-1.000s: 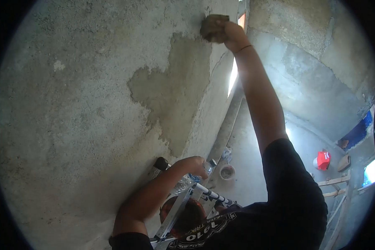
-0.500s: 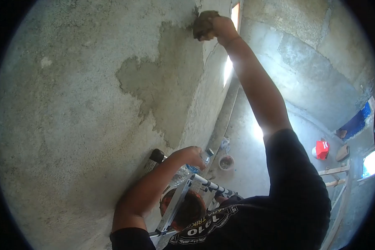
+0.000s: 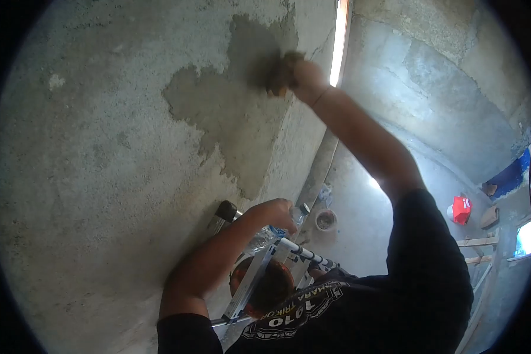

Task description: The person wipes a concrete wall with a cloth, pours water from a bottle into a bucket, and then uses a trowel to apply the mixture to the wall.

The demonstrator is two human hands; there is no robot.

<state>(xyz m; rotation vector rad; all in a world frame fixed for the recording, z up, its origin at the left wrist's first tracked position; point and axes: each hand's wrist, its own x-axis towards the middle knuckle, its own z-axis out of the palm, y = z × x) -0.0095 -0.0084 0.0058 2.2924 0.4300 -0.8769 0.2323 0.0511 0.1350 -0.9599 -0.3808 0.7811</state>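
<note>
Holding a brown pad (image 3: 284, 68) in the right hand (image 3: 308, 79), had the fingers bent firmly round it and the arm stretched up to the damp patch (image 3: 224, 112) on the wall (image 3: 100, 177); could not tell touching from apart through the blur. Had a clear bottle (image 3: 259, 240) in the left hand (image 3: 277, 215), fingers curled in just below the capped neck (image 3: 304, 209), with the lower part slanting away under the wrist. Could not make out every fingertip on either.

Judged the pad light, soft and springy, perhaps slick if wet, and best held by the back, with fingertips clear of the rough wall. Guessed the bottle thin-sided and easy to dent, so better taken at the stiffer neck than squeezed round the middle; could not judge the weight, for want of a clear view inside.

Noted the corner (image 3: 279, 133) just beside the pad, with a bright slit (image 3: 338, 44) beyond. Found broad, flat wall left of the patch, so ample room sideways. Found less lower down: saw the ladder (image 3: 252, 286) close by the bottle, a tub (image 3: 290, 282) behind, and a pail (image 3: 335, 219) on the floor (image 3: 360, 248) well below.
</note>
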